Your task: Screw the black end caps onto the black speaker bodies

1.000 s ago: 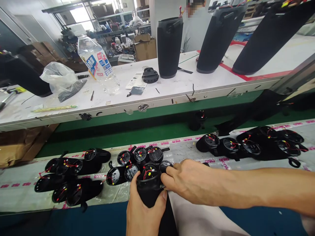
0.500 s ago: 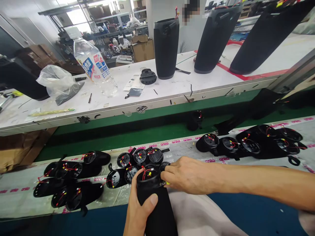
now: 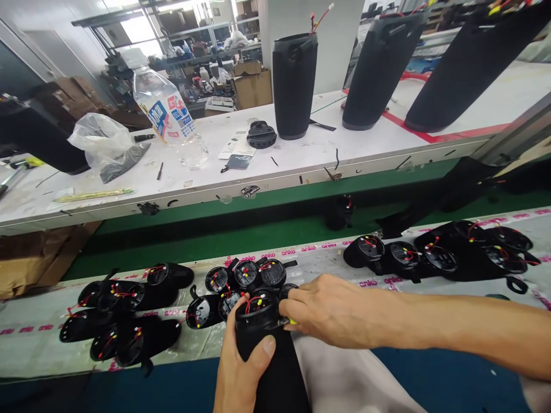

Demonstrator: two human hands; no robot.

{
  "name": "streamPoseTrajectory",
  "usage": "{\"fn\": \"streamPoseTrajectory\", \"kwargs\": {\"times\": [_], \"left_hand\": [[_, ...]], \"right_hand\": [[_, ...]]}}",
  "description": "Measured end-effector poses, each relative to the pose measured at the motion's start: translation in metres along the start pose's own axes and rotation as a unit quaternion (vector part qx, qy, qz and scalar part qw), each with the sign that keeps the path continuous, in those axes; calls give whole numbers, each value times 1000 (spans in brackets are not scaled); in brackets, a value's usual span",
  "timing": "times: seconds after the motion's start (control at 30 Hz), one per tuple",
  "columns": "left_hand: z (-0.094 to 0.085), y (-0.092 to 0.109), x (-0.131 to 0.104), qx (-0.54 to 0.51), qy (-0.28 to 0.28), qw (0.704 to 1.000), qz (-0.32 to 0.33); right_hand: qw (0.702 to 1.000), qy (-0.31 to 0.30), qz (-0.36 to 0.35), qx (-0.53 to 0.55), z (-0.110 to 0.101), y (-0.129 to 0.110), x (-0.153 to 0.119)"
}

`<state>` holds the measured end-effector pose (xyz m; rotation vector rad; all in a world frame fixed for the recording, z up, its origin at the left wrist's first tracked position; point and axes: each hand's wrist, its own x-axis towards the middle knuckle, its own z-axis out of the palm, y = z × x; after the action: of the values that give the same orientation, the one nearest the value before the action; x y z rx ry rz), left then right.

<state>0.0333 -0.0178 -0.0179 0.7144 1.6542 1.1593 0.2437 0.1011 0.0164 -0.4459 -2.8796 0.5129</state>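
A black cylindrical housing (image 3: 279, 367) stands in front of me, its open top showing red wires and yellow and white connectors. My left hand (image 3: 245, 361) is wrapped round its left side near the rim, thumb across the front. At the right of the rim, my right hand (image 3: 314, 310) has its fingers curled together. Something small and yellow shows under those fingertips; the rest of it is hidden. Just behind, several similar black housings (image 3: 246, 273) stand with open tops and wires showing.
More black housings lie on the film-covered lower surface (image 3: 318, 261) at left and right. The white bench (image 3: 224, 178) behind bears a bottle (image 3: 166, 109), a plastic bag (image 3: 101, 140), a black round part (image 3: 261, 135) and upright cylinders (image 3: 295, 86).
The view has shifted slightly. The held housing's top has tilted a little to the left, with both hands still at it. Wires on the upright bench cylinder now stick up higher.
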Motion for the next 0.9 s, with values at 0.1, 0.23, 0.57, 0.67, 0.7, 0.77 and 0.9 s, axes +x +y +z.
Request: {"fn": "streamPoseTrajectory", "kwargs": {"times": [0.1, 0.23, 0.57, 0.67, 0.7, 0.77, 0.9], "left_hand": [[1, 7, -4, 29, 0, 1000, 8], [0, 13, -8, 61, 5, 998, 11], [6, 16, -11, 101, 17, 995, 19], [10, 16, -14, 116, 35, 993, 16], [11, 16, -15, 118, 41, 992, 14], [11, 15, -16, 121, 51, 991, 9], [8, 13, -16, 136, 58, 989, 4]], "right_hand": [[1000, -2, -9, -11, 0, -1, 1], [1000, -5, -15, -22, 0, 0, 2], [998, -48, -24, -17, -4, 4, 2], [998, -62, -18, -14, -5, 4, 4], [998, -64, -14, -15, -5, 4, 4], [998, -63, -8, -19, -5, 2, 5], [997, -71, -14, -20, -8, -1, 5]]}}
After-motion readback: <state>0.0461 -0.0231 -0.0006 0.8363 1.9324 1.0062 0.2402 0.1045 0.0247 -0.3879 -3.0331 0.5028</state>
